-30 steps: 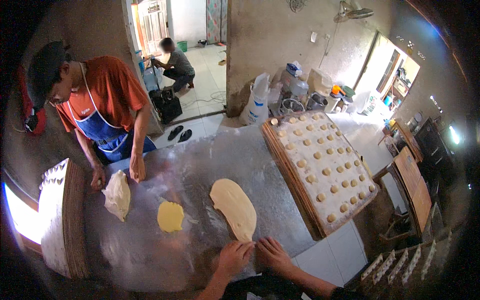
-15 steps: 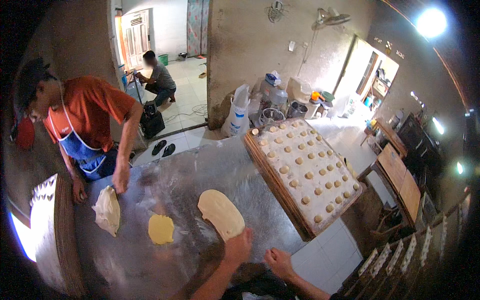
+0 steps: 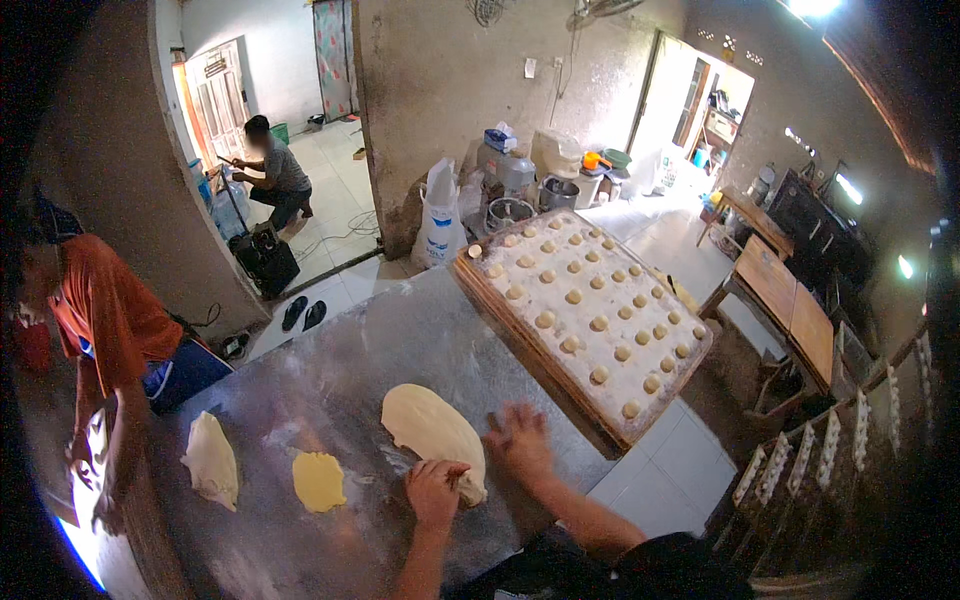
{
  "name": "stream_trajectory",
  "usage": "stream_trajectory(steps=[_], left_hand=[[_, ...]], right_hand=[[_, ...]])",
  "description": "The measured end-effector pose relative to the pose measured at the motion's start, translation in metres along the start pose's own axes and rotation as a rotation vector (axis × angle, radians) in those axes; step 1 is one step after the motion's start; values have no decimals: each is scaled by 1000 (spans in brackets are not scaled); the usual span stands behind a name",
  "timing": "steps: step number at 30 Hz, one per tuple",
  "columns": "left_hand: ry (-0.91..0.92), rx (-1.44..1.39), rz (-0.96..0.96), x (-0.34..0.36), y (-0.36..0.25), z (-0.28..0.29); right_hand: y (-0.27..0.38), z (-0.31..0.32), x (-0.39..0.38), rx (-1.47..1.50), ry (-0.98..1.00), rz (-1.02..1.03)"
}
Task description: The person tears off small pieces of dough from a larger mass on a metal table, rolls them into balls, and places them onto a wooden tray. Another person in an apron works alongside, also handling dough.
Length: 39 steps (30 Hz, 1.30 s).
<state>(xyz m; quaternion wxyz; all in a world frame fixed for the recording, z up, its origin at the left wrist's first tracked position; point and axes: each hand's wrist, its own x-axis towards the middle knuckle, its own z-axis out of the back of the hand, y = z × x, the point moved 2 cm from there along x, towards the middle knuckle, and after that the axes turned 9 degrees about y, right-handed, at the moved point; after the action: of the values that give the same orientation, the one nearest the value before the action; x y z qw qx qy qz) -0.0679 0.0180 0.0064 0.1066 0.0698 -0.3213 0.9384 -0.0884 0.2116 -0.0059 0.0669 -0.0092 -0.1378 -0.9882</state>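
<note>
A long, pale, flattened piece of dough (image 3: 432, 425) lies on the metal table in front of me. My left hand (image 3: 436, 490) is at its near end, with fingers curled over the dough's edge. Just right of the dough, my right hand (image 3: 522, 442) reaches over the tabletop, fingers spread and slightly blurred, holding nothing. To the left lie a flat yellow piece of dough (image 3: 318, 481) and a whitish lump of dough (image 3: 211, 462).
A floured board (image 3: 505, 295) with rows of small dough balls rests on the table's right end. At far left a co-worker (image 3: 125, 310) bends over a stack of trays (image 3: 92, 450). Filled racks (image 3: 828, 455) stand lower right; another person (image 3: 275, 170) crouches beyond the doorway.
My right hand has opened from a fist and moved forward beside the dough. My left hand has shifted left along its near end. The co-worker has moved from the whitish dough to the trays.
</note>
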Motion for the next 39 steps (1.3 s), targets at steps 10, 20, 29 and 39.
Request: stream_trajectory(steps=[10,20,29,39], left_hand=[[-288,-112,35,-19,13,28],[-207,-141,145,-61,8,54],[-127,-196,234,-56,-13,66],[-205,-107,524,23,-107,0]], right_hand=[[3,9,25,20,-35,219],[-50,-43,23,151,-22,318],[-49,42,49,216,-212,243],[-135,53,118,400,282,271]])
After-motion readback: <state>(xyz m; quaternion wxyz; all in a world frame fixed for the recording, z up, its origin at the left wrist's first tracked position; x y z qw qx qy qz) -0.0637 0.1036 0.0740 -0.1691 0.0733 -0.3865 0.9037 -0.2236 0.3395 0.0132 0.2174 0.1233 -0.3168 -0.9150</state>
